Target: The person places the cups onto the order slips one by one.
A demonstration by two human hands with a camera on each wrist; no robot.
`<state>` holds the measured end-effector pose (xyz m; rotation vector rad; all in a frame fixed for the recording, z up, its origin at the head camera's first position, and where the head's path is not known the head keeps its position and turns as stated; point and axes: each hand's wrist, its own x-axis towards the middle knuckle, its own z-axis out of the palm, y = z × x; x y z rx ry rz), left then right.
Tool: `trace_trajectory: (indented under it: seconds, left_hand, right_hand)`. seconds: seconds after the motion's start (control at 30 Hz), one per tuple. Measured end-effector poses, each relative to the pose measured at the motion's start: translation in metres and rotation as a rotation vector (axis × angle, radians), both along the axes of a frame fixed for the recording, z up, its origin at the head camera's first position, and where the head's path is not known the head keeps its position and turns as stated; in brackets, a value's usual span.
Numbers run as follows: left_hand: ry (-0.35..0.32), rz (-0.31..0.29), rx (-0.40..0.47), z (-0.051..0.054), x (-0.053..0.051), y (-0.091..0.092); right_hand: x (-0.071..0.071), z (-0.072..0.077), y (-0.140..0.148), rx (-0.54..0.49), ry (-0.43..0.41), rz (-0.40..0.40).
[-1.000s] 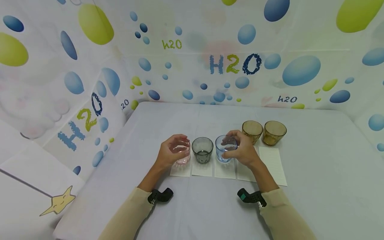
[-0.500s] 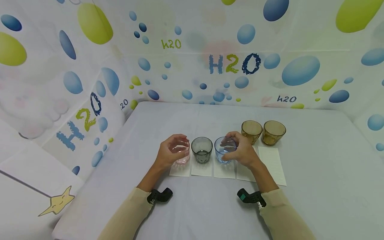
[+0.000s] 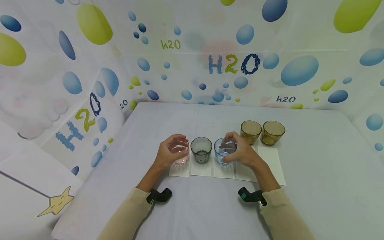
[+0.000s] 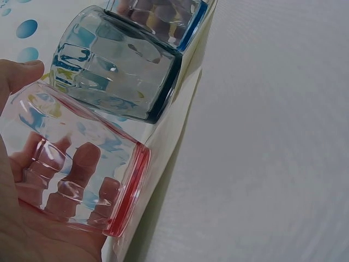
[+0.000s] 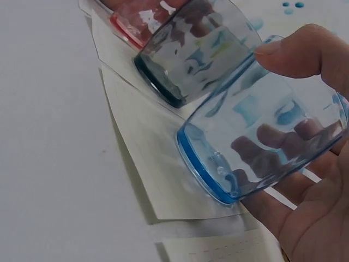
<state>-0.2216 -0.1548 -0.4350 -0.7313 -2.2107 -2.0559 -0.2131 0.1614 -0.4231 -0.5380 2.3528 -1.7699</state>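
Observation:
In the head view my left hand [image 3: 166, 154] curls round a pink glass [image 3: 181, 160] at the left end of a row. Its thumb is at the near side, and the left wrist view shows the fingers through the clear wall of the pink glass [image 4: 76, 164]. Beside it stands a dark grey glass [image 3: 201, 154], touched by neither hand. My right hand [image 3: 245, 154] grips a blue glass [image 3: 219, 157], thumb on the near side and fingers behind. The right wrist view shows the blue glass [image 5: 262, 136] upright at a paper slip; contact with it is hard to tell.
Two amber glasses, a left one [image 3: 251, 132] and a right one [image 3: 272, 133], stand behind my right hand. Several pale paper slips lie side by side, the rightmost slip [image 3: 272, 163] bearing no glass. A printed backdrop [image 3: 186, 70] rises behind the white tabletop [image 3: 318, 150].
The blue glass has shifted slightly toward me in my right hand. My left hand, the pink glass and the grey glass have stayed in place.

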Motion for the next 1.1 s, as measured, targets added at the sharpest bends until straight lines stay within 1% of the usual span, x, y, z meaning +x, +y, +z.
trace_trajectory:
  seconds: [0.13,0.33,0.5,0.77,0.9,0.97,1.1]
  left_hand:
    - [-0.008,0.007,-0.004,-0.001,0.000,0.000]
    - [-0.011,0.007,-0.002,-0.002,-0.001,-0.001]
    - [-0.009,0.003,0.001,-0.003,-0.001,-0.001]
    - [-0.014,0.003,-0.010,-0.003,-0.003,0.000]
    - [-0.017,0.003,-0.006,-0.003,-0.003,0.000]
    - [-0.019,0.004,-0.005,-0.002,-0.003,0.000]
    - [-0.023,0.006,-0.006,-0.002,-0.003,0.000]
  right_hand:
    - [0.000,0.003,0.003,0.017,-0.028,0.026]
    - [0.000,0.011,0.006,0.054,-0.099,0.051]
    - [0.002,0.018,0.009,0.091,-0.123,0.059]
    - [0.002,0.024,0.013,0.133,-0.115,0.102]
    - [0.004,0.030,0.015,0.161,-0.073,0.110]
    - [0.005,0.033,0.016,0.179,-0.045,0.102]
    - [0.008,0.042,0.017,0.185,-0.009,0.095]
